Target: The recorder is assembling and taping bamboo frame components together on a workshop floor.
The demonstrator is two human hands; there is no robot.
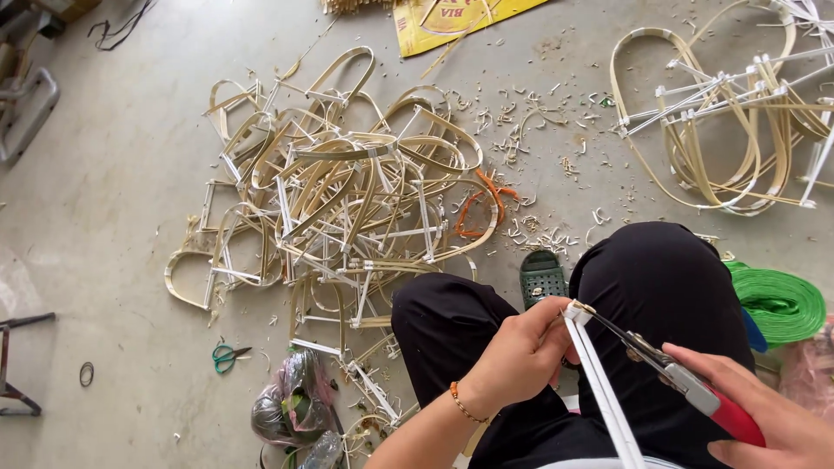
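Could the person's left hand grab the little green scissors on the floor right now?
Probably not right away. The left hand is busy pinching the white strip over the lap, and the green scissors lie well off to the left on the floor. Nothing blocks the way, but it would need to let go and stretch.

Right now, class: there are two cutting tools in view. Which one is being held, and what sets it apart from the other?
The red-handled cutters, gripped in the right hand, blades at the white strip the left hand holds. The green-handled scissors lie untouched on the floor.
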